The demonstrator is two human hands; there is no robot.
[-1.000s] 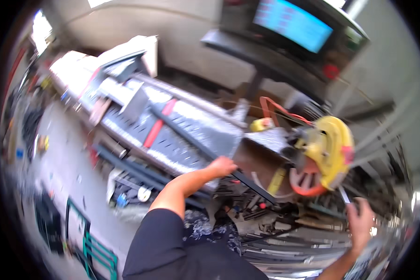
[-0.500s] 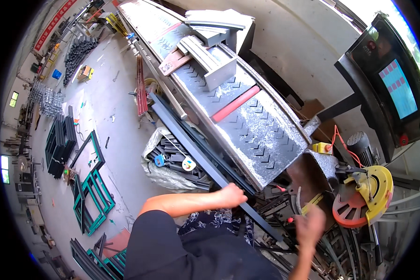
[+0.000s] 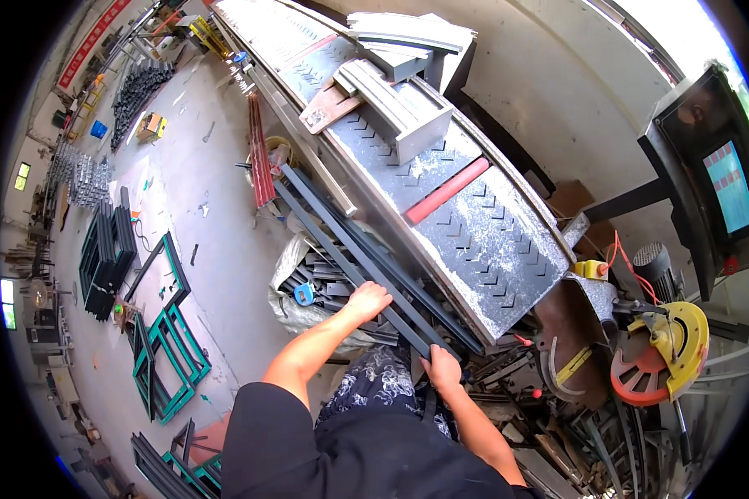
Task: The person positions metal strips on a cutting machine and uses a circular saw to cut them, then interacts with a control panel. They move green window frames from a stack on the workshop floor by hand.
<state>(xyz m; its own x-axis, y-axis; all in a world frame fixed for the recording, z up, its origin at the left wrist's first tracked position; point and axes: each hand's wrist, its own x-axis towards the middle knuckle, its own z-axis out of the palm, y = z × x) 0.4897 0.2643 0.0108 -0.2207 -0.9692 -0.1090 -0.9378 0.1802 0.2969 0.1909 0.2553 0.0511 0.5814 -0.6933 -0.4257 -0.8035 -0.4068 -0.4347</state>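
A long dark grey metal bar (image 3: pixel 407 330) lies slantwise in front of me, running from my waist toward the far left. My left hand (image 3: pixel 369 301) is closed around it partway along. Close to its near end my right hand (image 3: pixel 443 368) grips it too, fingers curled over the edge. Just right of this bar, a second dark grey bar (image 3: pixel 359 249) runs nearly parallel. Beneath the bars stands a whitish sack (image 3: pixel 290 259) filled with short dark offcuts, with a blue tape measure (image 3: pixel 305 293) on top.
A long machine bed (image 3: pixel 495 249) with a red strip (image 3: pixel 447 190) stretches along the right. Beyond its near end are a yellow-and-red angle guard (image 3: pixel 681 349) and a screen panel (image 3: pixel 728 187). Scrap strips (image 3: pixel 549 449) litter the lower right. Green-edged frames (image 3: pixel 175 366) lie on the left floor.
My right hand has come left from near the scrap onto the bar's near end. My left hand has shifted left and farther away. Two bars now show apart, and the view has moved slightly.
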